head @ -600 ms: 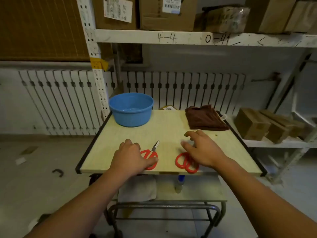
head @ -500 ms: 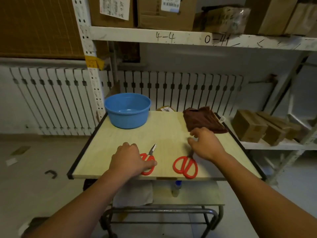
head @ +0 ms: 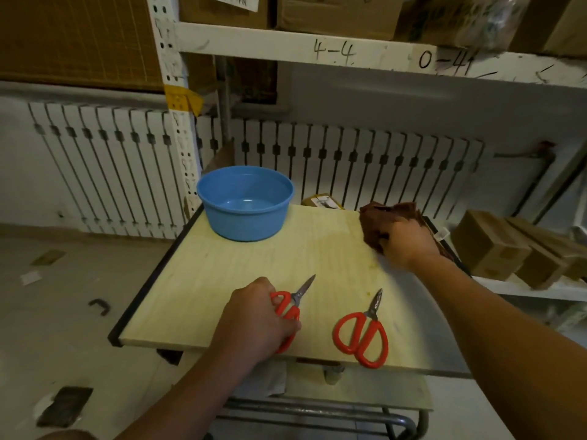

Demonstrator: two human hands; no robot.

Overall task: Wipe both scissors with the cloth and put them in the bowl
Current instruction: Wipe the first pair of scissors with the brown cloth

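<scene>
Two red-handled scissors lie near the front edge of a pale wooden tabletop (head: 254,268). My left hand (head: 257,319) grips the handles of the left scissors (head: 293,301), whose blade points up and right. The right scissors (head: 362,335) lie free beside it, untouched. At the table's back right, my right hand (head: 406,242) is closed on the dark brown cloth (head: 381,217), bunching it up. An empty blue bowl (head: 246,203) stands at the back left of the table.
A white metal shelf post (head: 173,106) rises just behind the bowl. Cardboard boxes (head: 495,246) sit on a low shelf to the right. A small box (head: 322,201) lies behind the table. Debris is scattered on the floor at left.
My right hand left the right scissors, moved to the back right and closed on the cloth. My left hand stayed on the left scissors' handles.
</scene>
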